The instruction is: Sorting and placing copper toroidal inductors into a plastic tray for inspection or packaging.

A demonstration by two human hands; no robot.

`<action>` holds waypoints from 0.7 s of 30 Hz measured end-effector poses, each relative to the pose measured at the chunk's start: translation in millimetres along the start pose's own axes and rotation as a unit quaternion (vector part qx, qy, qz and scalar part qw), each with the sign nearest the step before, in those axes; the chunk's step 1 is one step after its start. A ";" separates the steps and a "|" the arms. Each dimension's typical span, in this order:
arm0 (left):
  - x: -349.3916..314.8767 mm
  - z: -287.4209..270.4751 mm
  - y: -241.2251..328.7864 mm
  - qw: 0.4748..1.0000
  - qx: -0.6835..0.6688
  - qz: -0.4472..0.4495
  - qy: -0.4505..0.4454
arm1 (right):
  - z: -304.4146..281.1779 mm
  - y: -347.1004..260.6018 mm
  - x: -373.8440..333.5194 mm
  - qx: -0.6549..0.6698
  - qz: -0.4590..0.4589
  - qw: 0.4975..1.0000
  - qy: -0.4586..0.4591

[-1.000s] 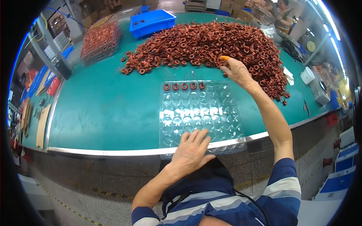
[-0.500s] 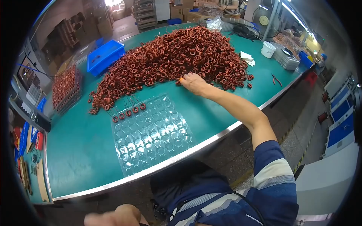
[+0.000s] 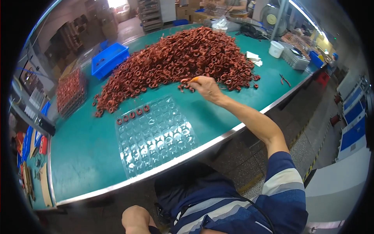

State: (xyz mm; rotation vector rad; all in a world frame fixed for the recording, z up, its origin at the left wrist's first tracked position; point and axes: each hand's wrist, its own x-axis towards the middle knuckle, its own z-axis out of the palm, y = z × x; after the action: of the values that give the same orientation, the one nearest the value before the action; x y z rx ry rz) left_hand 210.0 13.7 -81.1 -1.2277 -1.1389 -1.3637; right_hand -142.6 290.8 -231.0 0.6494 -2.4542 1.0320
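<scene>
We look across a long table with a green top and a pale metal edge (image 3: 83,190) in a cluttered workroom. Beyond it, we see a bright white window (image 3: 117,3) at the upper left, a tall stack of flat greyish racks (image 3: 150,16) and brown cardboard boxes (image 3: 189,10). To the right, a round dark-caged fan (image 3: 270,18) stands near a grey metal post (image 3: 279,21), beneath a long white tube light (image 3: 306,17). Below us spreads a grey speckled floor (image 3: 297,154) with yellow-and-black striped tape (image 3: 321,146), beside blue-and-white cabinets (image 3: 352,134).
</scene>
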 end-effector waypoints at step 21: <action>-115.4 21.9 -149.6 0.677 -0.084 -0.720 0.126 | -10.9 -138.7 -98.4 0.036 -0.347 0.936 -0.036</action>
State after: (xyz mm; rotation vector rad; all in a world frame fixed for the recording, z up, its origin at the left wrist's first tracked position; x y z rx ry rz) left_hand 70.4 60.6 -201.5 0.0853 -1.8695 -2.6844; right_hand 16.3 238.5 -198.2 1.4586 -1.9769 0.8051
